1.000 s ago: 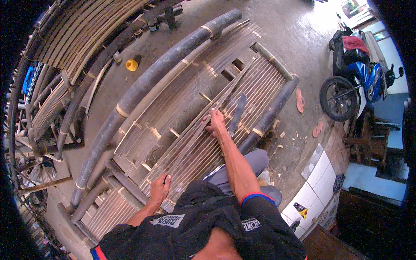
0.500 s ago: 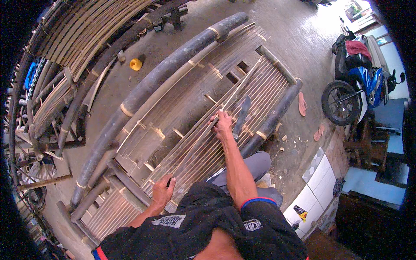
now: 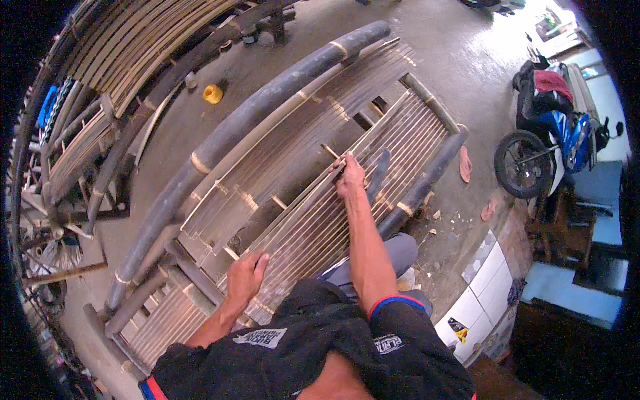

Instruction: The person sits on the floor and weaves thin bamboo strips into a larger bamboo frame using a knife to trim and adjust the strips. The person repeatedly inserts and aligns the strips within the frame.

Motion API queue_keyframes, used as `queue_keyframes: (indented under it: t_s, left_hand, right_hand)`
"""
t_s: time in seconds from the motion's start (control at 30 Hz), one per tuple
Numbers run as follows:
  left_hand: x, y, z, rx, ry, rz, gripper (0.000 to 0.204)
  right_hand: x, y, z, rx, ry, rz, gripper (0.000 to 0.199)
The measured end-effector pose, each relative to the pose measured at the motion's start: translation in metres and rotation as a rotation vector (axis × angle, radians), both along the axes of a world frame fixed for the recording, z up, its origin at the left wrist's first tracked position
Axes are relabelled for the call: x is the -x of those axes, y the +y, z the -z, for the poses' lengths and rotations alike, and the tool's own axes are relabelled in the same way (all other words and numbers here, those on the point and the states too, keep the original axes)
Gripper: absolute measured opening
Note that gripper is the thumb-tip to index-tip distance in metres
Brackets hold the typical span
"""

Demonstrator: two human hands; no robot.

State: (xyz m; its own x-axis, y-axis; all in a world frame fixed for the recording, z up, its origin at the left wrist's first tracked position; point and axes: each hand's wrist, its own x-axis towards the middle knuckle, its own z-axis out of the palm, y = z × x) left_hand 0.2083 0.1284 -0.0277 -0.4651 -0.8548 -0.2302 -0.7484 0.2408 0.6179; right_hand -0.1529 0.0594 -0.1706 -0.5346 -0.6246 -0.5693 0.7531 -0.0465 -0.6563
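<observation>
A bamboo bench lies before me, with a slatted seat (image 3: 407, 150) and a dark, thick curved pole (image 3: 257, 110) along its far side. My right hand (image 3: 350, 179) is closed around a long, thin bamboo strip (image 3: 385, 127) at the far edge of the slats. My left hand (image 3: 245, 279) rests at the left end of the slats, thumb apart from the fingers; its fingertips are partly hidden. Just right of my right hand, a dark flat blade (image 3: 380, 172) lies across the slats, its lower end behind my forearm.
Another bamboo piece (image 3: 140, 60) stands at the upper left. On the floor beyond the bench sits a yellow container (image 3: 213, 94). A blue motorcycle (image 3: 560, 137) is parked at the right, near pink sandals (image 3: 465, 165). White tiles (image 3: 490, 277) and wood chips (image 3: 437, 215) lie at lower right.
The bamboo strip has swung from a slant across the slats to lie along their far edge. My right hand moved slightly up and right; my left hand moved slightly up.
</observation>
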Motion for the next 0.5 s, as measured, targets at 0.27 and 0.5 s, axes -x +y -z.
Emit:
queue_keyframes:
  t_s: [0.27,0.5]
  left_hand:
    - [-0.015,-0.038,0.083,0.065,-0.06,0.021,0.032]
    - [-0.005,-0.036,0.083,0.014,-0.085,-0.012,0.034]
  right_hand:
    - [-0.133,0.03,-0.015,-0.27,-0.09,-0.604,0.059]
    - [-0.144,0.025,0.005,-0.204,-0.017,-0.492,0.039]
